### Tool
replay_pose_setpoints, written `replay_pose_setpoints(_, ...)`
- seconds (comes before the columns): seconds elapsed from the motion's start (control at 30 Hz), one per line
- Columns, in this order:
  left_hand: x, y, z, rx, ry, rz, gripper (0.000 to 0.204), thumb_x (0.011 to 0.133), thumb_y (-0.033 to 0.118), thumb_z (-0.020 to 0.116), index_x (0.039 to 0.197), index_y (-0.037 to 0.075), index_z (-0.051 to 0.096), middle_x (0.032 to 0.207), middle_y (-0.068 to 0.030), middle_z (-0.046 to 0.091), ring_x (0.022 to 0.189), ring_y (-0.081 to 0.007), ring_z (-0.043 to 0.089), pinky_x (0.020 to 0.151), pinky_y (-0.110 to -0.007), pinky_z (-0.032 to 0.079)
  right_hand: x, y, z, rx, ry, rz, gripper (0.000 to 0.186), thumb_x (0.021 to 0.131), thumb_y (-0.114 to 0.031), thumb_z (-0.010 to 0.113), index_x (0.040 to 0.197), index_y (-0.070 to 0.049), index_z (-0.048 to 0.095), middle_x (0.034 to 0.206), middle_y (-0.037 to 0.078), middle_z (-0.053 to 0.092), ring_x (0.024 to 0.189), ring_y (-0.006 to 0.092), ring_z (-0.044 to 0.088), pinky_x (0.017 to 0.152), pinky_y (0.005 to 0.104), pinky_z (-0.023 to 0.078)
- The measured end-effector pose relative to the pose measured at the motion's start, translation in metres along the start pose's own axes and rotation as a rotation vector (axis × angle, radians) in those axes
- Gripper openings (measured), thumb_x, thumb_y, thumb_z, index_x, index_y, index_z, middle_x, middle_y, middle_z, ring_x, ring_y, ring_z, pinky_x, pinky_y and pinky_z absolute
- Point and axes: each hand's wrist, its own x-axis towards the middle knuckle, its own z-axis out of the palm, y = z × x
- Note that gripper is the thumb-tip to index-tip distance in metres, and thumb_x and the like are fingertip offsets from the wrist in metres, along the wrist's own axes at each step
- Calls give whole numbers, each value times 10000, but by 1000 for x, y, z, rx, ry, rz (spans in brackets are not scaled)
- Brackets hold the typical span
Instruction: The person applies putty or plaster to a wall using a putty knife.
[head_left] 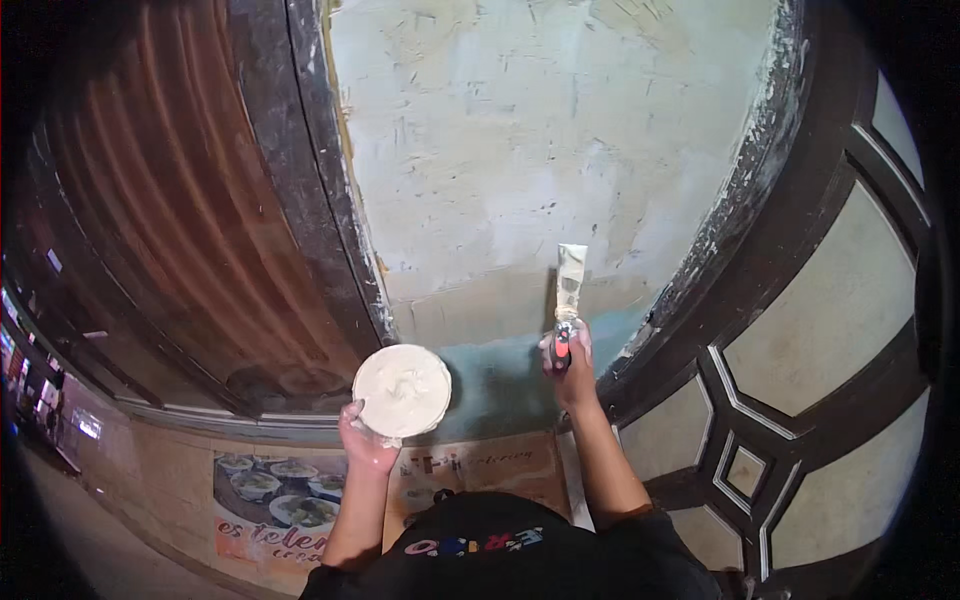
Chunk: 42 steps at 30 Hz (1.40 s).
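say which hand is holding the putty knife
The right hand, gripping the putty knife by its handle; the left hand instead holds the round disc covered in pale paste.

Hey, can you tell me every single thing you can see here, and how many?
Scraper: one, cream-smeared blade, orange-and-black handle, in the right fingers
Paste-covered disc: one, cream-white, in the left fingers
Wall: one, patchy cream and blue-green, ahead
Frame uprights: two, dark, flanking the wall
Wavy curtain-like panel: one, brown, left
Panelled woodwork: one section, dark with pale panels, right
Printed sheeting: count unclear, brown and orange, low down
Blurred clutter: uncountable, mixed colours, far left
Shirt: one, black, bottom
Forearms: two, bare, bottom
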Motion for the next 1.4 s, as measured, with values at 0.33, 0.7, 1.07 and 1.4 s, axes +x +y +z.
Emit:
replay_pose_setpoints(0.33,-6,-15,10,88,46,-7,654,708,246,542,1301,-8,437,1313,-175,497,1198,-349,482,1038,-490,373,71,-27,10,-1314,227,-872,328,825,-140,636,1131,-124,519,1067,158,505,852,382,580,729,433,490)
replay_pose_setpoints(0.7,-17,-15,10,-14,43,-46,580,725,191,524,1272,5,475,1290,-167,523,1170,-351,508,1013,-516,394,73,5,-44,-1294,290,-984,308,842,-91,614,1119,-38,491,1007,207,517,875,399,536,742,441,451)
replay_pose_setpoints(1.07,-21,-24,9,84,109,-6,600,727,237,537,1276,7,470,1289,-153,528,1177,-332,508,1027,-482,385,44,7,-85,-1277,350,-700,407,810,-142,660,1135,-50,434,1026,194,490,911,407,515,803,456,429)
replay_pose_setpoints(1.4,-14,-42,19,81,23,-97,620,728,244,529,1295,4,456,1307,-158,512,1194,-339,488,1037,-492,365,56,-11,-75,-739,247,-550,315,964,-177,383,1181,49,407,993,174,562,848,250,579,792,355,464)
